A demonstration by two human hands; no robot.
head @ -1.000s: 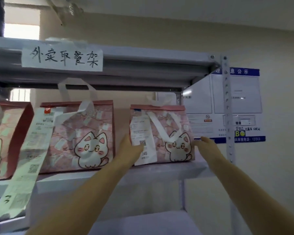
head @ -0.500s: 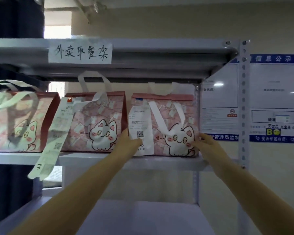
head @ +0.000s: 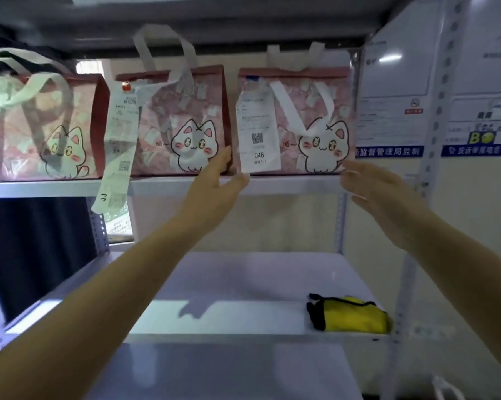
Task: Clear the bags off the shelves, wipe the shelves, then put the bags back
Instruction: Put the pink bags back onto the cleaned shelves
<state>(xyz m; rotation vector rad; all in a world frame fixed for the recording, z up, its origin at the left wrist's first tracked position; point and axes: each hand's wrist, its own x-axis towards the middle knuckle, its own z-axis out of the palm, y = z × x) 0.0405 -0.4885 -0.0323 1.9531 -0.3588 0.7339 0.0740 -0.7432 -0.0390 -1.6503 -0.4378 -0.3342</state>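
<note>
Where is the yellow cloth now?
The yellow cloth lies on the lower shelf, at its right front corner, below the right bag.

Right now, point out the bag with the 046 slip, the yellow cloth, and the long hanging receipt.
bag with the 046 slip (head: 315, 111), head view, pink front panel.
yellow cloth (head: 356, 314), head view, middle of the yellow fabric.
long hanging receipt (head: 118, 145), head view, mid-length of the strip.

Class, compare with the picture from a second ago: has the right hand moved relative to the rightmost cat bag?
Yes. The right hand has come off the rightmost cat bag, dropping below the shelf edge and toward the person; it now hangs open.
</note>
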